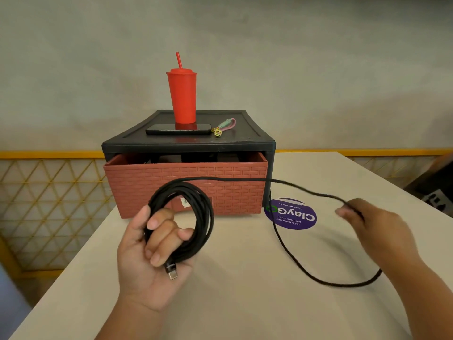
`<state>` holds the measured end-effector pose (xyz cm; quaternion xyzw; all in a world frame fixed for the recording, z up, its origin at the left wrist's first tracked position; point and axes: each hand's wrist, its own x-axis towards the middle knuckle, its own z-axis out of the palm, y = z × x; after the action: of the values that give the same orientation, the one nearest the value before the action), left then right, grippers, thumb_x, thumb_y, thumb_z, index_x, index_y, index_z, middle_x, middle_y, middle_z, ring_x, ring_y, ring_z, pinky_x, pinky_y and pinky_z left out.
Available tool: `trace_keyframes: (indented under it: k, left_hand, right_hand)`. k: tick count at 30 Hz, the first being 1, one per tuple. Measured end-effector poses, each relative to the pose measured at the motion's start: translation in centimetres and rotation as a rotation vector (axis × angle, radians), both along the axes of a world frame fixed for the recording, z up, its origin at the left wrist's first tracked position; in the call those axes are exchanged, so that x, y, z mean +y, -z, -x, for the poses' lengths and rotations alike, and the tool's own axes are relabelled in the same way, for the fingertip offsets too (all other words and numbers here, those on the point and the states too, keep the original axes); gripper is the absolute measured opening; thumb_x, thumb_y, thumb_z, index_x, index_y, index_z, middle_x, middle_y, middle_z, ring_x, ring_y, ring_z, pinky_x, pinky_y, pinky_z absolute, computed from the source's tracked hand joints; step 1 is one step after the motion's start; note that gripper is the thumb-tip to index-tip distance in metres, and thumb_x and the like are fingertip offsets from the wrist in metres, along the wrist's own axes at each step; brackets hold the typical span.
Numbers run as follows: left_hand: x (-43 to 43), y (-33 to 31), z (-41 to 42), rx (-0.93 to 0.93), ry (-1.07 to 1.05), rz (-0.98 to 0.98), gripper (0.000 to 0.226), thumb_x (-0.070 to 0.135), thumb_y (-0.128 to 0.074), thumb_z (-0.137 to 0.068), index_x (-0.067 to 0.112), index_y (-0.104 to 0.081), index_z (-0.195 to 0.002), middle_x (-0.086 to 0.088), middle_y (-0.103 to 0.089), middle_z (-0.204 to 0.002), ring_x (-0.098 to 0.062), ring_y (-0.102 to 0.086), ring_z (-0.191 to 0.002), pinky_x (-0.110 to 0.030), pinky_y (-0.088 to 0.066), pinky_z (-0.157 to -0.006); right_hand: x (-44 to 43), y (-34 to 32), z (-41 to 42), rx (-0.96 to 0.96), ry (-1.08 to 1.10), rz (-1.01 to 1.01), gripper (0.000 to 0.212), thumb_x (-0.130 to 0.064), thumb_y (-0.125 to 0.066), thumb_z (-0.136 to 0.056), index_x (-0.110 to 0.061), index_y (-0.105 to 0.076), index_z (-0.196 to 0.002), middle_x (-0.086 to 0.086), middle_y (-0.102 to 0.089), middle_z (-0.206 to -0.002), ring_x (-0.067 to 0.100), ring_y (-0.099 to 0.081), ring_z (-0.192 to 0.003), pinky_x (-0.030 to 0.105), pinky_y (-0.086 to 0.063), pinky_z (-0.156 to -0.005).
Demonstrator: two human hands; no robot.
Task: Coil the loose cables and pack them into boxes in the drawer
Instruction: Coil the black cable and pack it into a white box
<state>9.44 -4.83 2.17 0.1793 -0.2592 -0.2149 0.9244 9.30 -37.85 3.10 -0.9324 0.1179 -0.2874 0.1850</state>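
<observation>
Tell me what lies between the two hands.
In the head view, between the left hand and the right hand runs one taut span of black cable, crossing the drawer front above bare table.

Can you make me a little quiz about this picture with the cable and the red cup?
1. True or false: the drawer is pulled partly open.
2. Which hand holds the coiled part of the black cable? A) left hand B) right hand
3. What lies right in front of the red cup on the cabinet top?

Key: 1. true 2. A 3. a phone
</observation>
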Motion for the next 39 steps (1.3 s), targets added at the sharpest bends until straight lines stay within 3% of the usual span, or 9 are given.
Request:
trace_keyframes:
  k: [3,6,12,15,19,21,30,35,39]
  left_hand:
    - [0.3,-0.7,-0.4,-0.036,-0.055,-0.070,0.042,0.035,-0.032,-0.098,0.004,-0.057,-0.086,-0.005,-0.035,-0.056,-0.019,-0.037,-0.053,-0.027,-0.040,-0.093]
    - [-1.3,-0.6,0.2,0.060,-0.364,-0.430,0.027,0.031,-0.074,-0.062,0.016,-0.054,-0.052,0.008,-0.023,-0.035,-0.010,-0.030,-0.028,-0.024,-0.052,-0.058]
    - [-4.8,-0.4,2.5,-0.106,-0.281,-0.910,0.023,0.038,-0.061,-0.058,0.020,-0.050,-0.049,0.005,-0.024,-0.036,-0.010,-0.027,-0.030,-0.025,-0.039,-0.053]
    - [-4.7,-0.3,2.5,-0.134,-0.257,-0.926,0.025,0.040,-0.061,-0.058,0.019,-0.050,-0.051,0.005,-0.024,-0.037,-0.011,-0.026,-0.032,-0.023,-0.046,-0.059]
    - [-5.1,-0.1,2.5,-0.162,-0.251,-0.902,0.031,0.049,-0.061,-0.060,0.022,-0.051,-0.053,0.005,-0.026,-0.039,-0.011,-0.032,-0.033,-0.022,-0.048,-0.067]
    - [-5.3,0.0,2.5,-0.200,-0.206,-0.887,0.039,0.061,-0.065,-0.061,0.025,-0.051,-0.054,0.006,-0.027,-0.040,-0.010,-0.034,-0.035,-0.021,-0.047,-0.069]
    - [-5.1,0.4,2.4,-0.249,-0.123,-0.961,0.059,0.087,-0.055,-0.049,0.029,-0.049,-0.052,0.008,-0.033,-0.042,-0.009,-0.040,-0.039,-0.020,-0.048,-0.076]
    - [-5.2,-0.1,2.3,-0.147,-0.166,-1.018,0.044,0.061,-0.056,-0.072,0.018,-0.052,-0.062,0.004,-0.051,-0.051,-0.012,-0.052,-0.049,-0.022,-0.048,-0.061]
    - [-5.2,-0.1,2.2,-0.082,-0.187,-0.973,0.031,0.044,-0.059,-0.076,0.014,-0.064,-0.076,0.003,-0.045,-0.047,-0.011,-0.047,-0.044,-0.033,-0.045,-0.076]
  right_hand:
    - [1.1,0.7,-0.7,0.213,-0.042,0.154,0.078,-0.067,-0.034,-0.070,-0.026,-0.042,-0.135,0.007,-0.057,-0.120,0.028,-0.052,-0.109,0.036,-0.042,-0.083]
    - [3.8,0.6,-0.4,-0.009,-0.226,0.150,0.086,-0.079,-0.036,-0.074,-0.032,-0.021,-0.144,0.008,-0.038,-0.139,0.029,-0.037,-0.124,0.046,-0.036,-0.099]
    - [10.8,0.2,2.4,-0.114,-0.833,0.121,0.073,-0.077,-0.031,-0.079,-0.036,-0.025,-0.140,-0.007,-0.044,-0.138,0.008,-0.039,-0.125,0.030,-0.032,-0.101]
    - [11.3,0.6,2.3,-0.003,-0.842,0.057,0.063,-0.068,-0.043,-0.078,-0.038,-0.036,-0.134,-0.013,-0.058,-0.122,-0.005,-0.050,-0.102,0.006,-0.035,-0.084]
    - [11.6,1.1,1.9,-0.072,-0.775,0.043,0.043,-0.030,-0.038,-0.083,-0.037,-0.043,-0.125,-0.014,-0.059,-0.107,0.003,-0.055,-0.080,0.023,-0.049,-0.067]
    - [11.8,1.1,1.9,-0.096,-0.741,0.046,0.043,-0.030,-0.031,-0.076,-0.041,-0.039,-0.117,-0.017,-0.051,-0.105,-0.008,-0.050,-0.067,0.012,-0.040,-0.055]
    - [12.2,0.9,1.9,0.078,-0.709,-0.047,0.031,-0.002,-0.045,-0.086,-0.020,-0.054,-0.109,-0.017,-0.052,-0.073,0.002,-0.050,-0.066,0.014,-0.037,-0.061]
    - [12.2,0.4,2.0,0.112,-0.666,0.019,0.029,-0.005,-0.040,-0.089,-0.024,-0.048,-0.109,-0.005,-0.058,-0.088,0.015,-0.054,-0.080,0.020,-0.038,-0.065]
    - [12.4,0.0,2.1,0.136,-0.647,0.062,0.029,-0.005,-0.039,-0.088,-0.023,-0.045,-0.110,-0.009,-0.055,-0.091,0.016,-0.055,-0.086,0.025,-0.041,-0.070]
